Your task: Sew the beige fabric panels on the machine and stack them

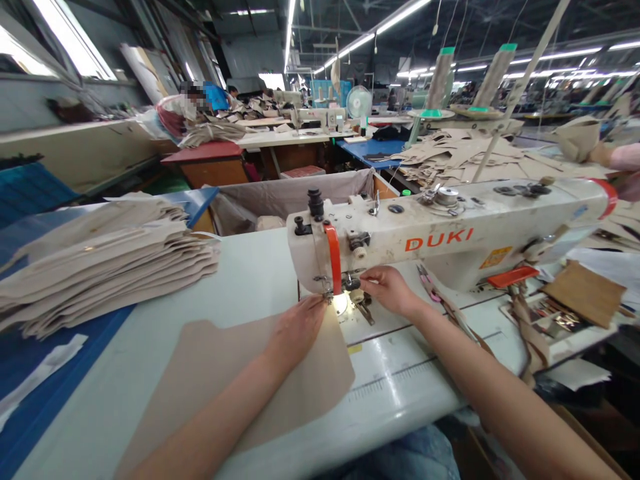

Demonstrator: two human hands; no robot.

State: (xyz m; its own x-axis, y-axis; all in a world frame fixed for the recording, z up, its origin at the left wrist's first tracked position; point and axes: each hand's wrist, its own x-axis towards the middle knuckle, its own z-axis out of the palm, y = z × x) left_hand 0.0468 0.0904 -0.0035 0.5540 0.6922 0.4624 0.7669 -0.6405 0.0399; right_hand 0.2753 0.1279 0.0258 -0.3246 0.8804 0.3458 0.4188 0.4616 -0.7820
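Note:
A beige fabric piece (320, 373) lies flat on the pale sewing table, its upper edge at the needle area of a white sewing machine (380, 233). My left hand (297, 330) rests over that edge, fingers drawn together and gripping the fabric beside the presser foot (329, 298). To the right of the needle, my right hand (387, 287) is closed in a pinch by a small black knob (353, 284) under the machine head. Whatever sits between those fingertips is too small to make out. A lamp lights the metal needle plate (341, 305).
Stacked beige pieces (115, 260) lie at left on a blue surface. Scissors (430, 283) and fabric strips lie under the machine arm, near a tray of small parts (560, 320). Thread cones (493, 77) stand behind. A co-worker (187, 110) bends over fabric at back left.

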